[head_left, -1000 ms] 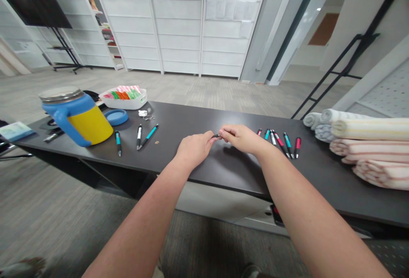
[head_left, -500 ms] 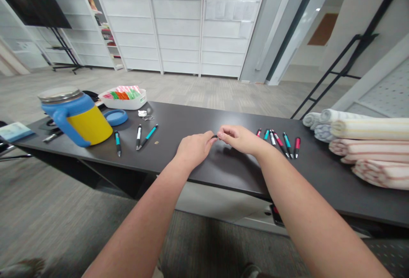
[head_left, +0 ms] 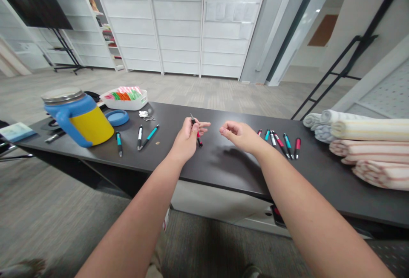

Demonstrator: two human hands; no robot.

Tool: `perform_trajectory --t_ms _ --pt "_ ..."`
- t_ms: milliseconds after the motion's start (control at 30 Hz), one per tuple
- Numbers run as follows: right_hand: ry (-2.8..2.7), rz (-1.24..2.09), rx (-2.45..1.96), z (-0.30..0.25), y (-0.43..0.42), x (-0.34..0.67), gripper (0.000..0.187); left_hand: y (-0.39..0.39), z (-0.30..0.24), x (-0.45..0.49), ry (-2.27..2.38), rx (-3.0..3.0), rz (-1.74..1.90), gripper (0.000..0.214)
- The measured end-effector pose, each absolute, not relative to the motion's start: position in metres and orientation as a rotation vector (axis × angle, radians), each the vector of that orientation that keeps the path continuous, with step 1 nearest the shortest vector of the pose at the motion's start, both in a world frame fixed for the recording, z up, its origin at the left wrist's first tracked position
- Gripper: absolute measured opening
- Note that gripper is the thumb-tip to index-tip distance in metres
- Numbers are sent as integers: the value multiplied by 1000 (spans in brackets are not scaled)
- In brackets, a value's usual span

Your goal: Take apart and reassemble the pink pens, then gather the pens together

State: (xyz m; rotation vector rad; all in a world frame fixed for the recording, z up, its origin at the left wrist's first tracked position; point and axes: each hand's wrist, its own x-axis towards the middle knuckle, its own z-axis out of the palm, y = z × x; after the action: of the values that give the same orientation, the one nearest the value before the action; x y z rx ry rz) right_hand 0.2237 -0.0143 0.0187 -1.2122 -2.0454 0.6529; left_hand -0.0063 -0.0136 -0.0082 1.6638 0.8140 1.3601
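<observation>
My left hand (head_left: pixel 186 138) is closed around a red-and-black pen (head_left: pixel 200 141), which slants with one end showing above the thumb and the other below the fingers. Its index finger points toward my right hand (head_left: pixel 238 134). That hand hovers just above the desk, thumb and fingertips pressed together; whatever they may hold is too small to make out. Right of it lie several pens, among them a teal pen (head_left: pixel 288 145) and a red pen (head_left: pixel 297 148). To the left rest a white-and-black pen (head_left: pixel 139 136) and two teal ones.
On the dark desk (head_left: pixel 179 116), a blue-and-yellow mug (head_left: pixel 91 122) stands left beside a blue lid (head_left: pixel 117 118). Behind it is a white basket (head_left: pixel 140 101) of colourful packets. Rolled striped cloths (head_left: pixel 370 146) are stacked on the right.
My hands have moved apart. The left has turned and drawn back leftward, bringing the red-and-black pen into sight. The right has barely shifted.
</observation>
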Motion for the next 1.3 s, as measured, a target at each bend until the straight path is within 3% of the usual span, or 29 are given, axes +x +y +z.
perform_trajectory --t_ms 567,933,1300 --pt "-2179 576 -1238 15 -17 219 47 -27 6 2 961 2056 1125 14" --pt "-2196 708 -1110 11 -18 213 34 -6 -6 -5 691 1036 1467 22" --pt "-2299 505 -1035 9 -22 197 15 -10 -2 -1 646 911 1348 10"
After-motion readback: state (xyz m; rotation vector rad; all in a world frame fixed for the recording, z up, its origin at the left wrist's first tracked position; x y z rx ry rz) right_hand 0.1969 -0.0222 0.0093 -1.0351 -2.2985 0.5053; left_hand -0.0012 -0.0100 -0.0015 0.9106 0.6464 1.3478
